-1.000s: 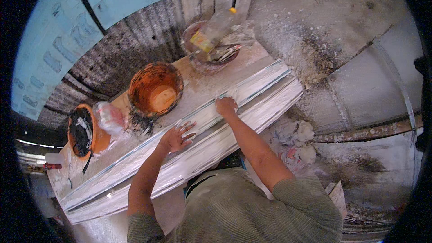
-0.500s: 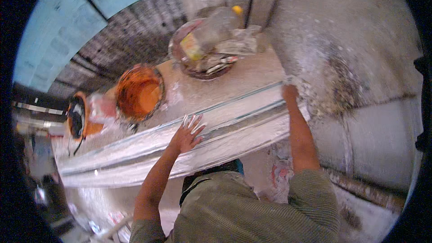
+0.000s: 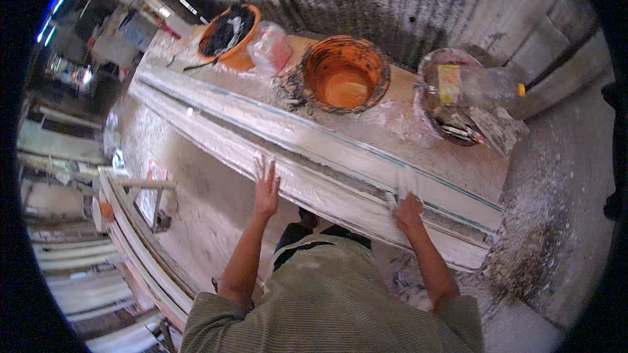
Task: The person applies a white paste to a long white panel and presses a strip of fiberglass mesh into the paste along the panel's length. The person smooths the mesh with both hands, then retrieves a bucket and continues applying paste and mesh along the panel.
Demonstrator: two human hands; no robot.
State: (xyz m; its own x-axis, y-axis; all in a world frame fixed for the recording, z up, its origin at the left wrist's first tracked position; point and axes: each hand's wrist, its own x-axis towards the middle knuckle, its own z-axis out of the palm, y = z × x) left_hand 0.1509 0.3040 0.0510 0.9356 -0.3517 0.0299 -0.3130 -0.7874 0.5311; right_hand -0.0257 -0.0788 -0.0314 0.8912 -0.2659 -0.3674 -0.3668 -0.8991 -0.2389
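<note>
A long, white-smeared moulding strip (image 3: 314,186), like plaster work, lies lengthwise along the bench, with a dark groove beside it. My left hand (image 3: 266,189) rests at its near edge, fingers stretched out and whitened at the tips. Further right, my right hand (image 3: 409,212) is closed over the groove, short of the right end. Something pale and blurred shows at its fingers; I cannot make out what it is. Behind the groove runs a second pale strip (image 3: 327,147) with thin green lines along it.
On the bench (image 3: 477,170) stand an orange bucket (image 3: 345,75), an orange tub (image 3: 239,59) with dark contents, a pinkish plastic bag (image 3: 269,49) and a round basin (image 3: 425,88) under a clear bottle (image 3: 484,87). A wooden frame (image 3: 140,242) stands at lower left; debris (image 3: 523,261) lies right.
My view has swung leftward. My right hand has come inward from the strips' right end, while my left hand has shifted from the middle of the strips to the near edge.
</note>
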